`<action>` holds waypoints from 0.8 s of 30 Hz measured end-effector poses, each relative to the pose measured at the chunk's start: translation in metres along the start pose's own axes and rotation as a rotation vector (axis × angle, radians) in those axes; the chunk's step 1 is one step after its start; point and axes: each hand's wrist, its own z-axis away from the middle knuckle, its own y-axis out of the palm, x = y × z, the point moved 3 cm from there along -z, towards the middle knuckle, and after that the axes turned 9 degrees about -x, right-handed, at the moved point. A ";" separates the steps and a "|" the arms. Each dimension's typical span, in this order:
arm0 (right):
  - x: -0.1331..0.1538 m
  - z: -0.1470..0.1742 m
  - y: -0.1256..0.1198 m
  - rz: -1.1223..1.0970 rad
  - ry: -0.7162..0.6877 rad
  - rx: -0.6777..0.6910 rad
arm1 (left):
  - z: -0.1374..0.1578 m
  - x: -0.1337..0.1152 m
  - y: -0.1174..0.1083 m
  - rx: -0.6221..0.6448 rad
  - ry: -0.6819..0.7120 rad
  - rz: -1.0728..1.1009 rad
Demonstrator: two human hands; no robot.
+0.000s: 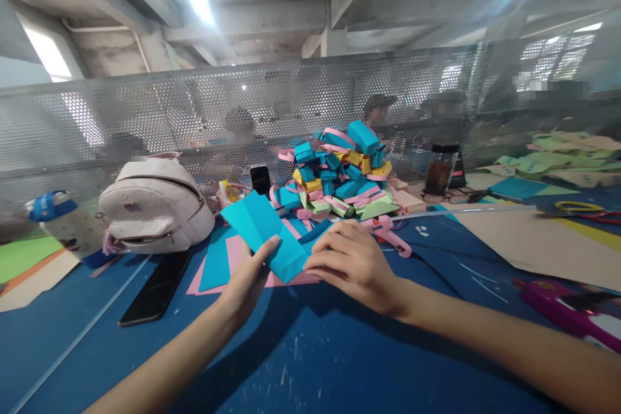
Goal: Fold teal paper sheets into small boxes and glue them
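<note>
A folded piece of blue paper [264,228] is held up between both hands above the table. My left hand [250,272] grips its lower left side, thumb across the front and the other fingers hidden behind. At the paper's right end, my right hand [352,262] pinches the edge with bent fingers. Beneath and behind lie flat pink sheets [206,283] and a blue sheet [216,262]. A pink glue gun [388,233] rests just beyond my right hand, its dark cord trailing right. Farther back rises a heap of folded blue, yellow, green and pink paper pieces [347,171].
On the left stand a white backpack [158,207] and a bottle [72,226], with a black phone [156,288] in front. A jar [440,169], glasses [446,197], cream sheets [528,239] and a purple object [563,314] lie rightward. A perforated metal screen [194,110] closes the back.
</note>
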 end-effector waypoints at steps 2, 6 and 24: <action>-0.001 -0.002 -0.002 0.013 -0.006 -0.011 | -0.001 0.001 -0.001 -0.007 -0.005 0.013; -0.004 -0.006 -0.006 0.031 -0.011 -0.031 | -0.001 0.000 -0.001 -0.020 -0.009 0.020; 0.007 -0.001 -0.004 0.022 -0.142 -0.089 | 0.017 0.003 0.005 0.032 -0.151 0.048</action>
